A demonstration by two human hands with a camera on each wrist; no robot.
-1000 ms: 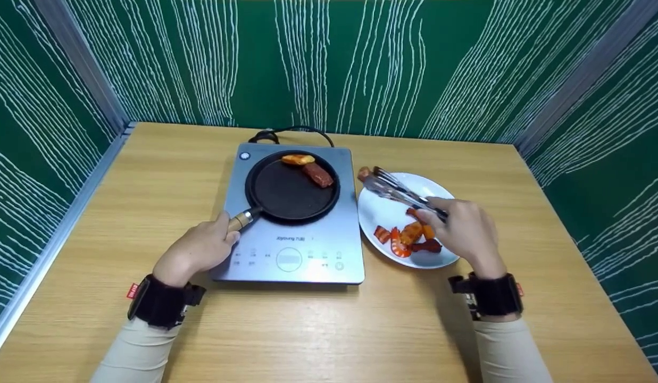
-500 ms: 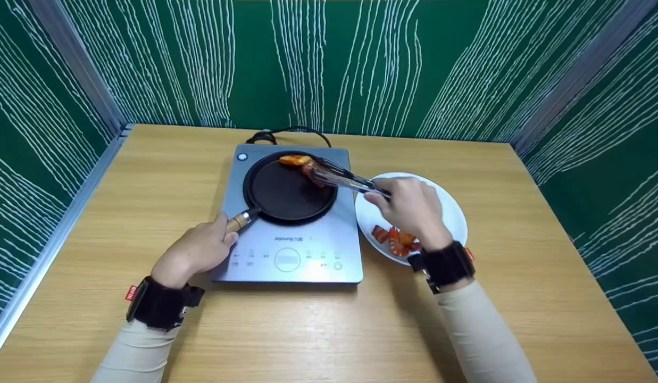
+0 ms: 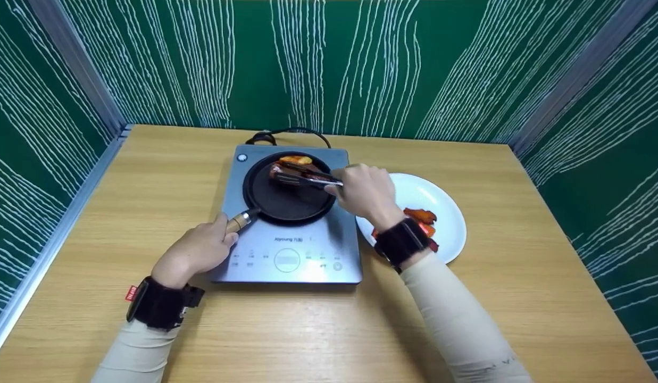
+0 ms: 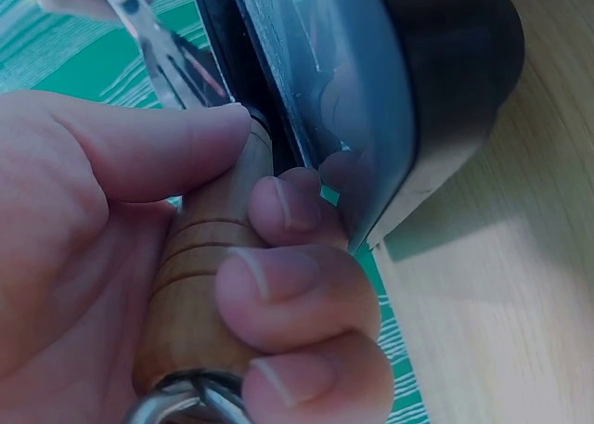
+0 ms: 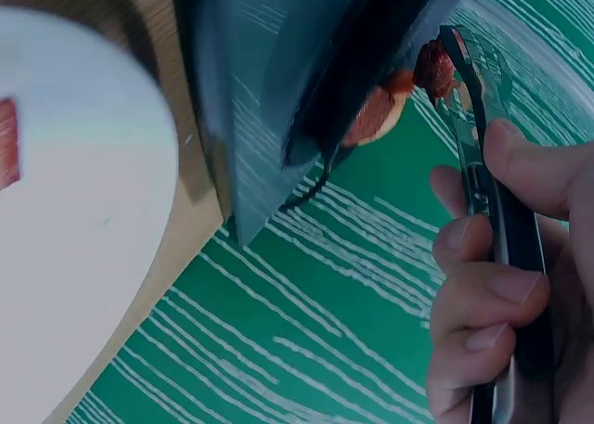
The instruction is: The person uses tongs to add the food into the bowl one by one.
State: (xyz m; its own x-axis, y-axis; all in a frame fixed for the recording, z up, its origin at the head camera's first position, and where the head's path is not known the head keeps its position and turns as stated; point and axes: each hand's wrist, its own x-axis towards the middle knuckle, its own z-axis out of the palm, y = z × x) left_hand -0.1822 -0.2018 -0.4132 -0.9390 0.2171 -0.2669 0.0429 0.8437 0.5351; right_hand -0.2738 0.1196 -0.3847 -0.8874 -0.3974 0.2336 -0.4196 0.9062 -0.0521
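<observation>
My left hand [image 3: 198, 247] grips the wooden handle [image 4: 200, 285] of a round black frying pan [image 3: 291, 205], thumb on top and fingers curled beneath. The pan sits on a silver induction cooker [image 3: 307, 272]. Over the pan, my right hand [image 3: 367, 192] holds metal tongs [image 5: 515, 248] with black grips. Between the tongs' tips is a reddish-brown piece of food [image 5: 433, 69], low over the pan's left-middle part. A yellow-orange piece [image 3: 297, 159] lies at the pan's far edge. Beside it a brown slab of meat [image 5: 373, 118] is partly hidden by the tongs.
Right of the cooker stands a white plate [image 3: 452, 234] bearing several red and orange food pieces [image 3: 422, 215], partly covered by my right forearm. A black cord [image 3: 310, 129] runs behind the cooker. Green walls with white streaks enclose the wooden table [image 3: 254, 340] on three sides.
My right hand has moved left from the plate to over the pan, carrying the food piece in the tongs. The left hand keeps its grip on the handle.
</observation>
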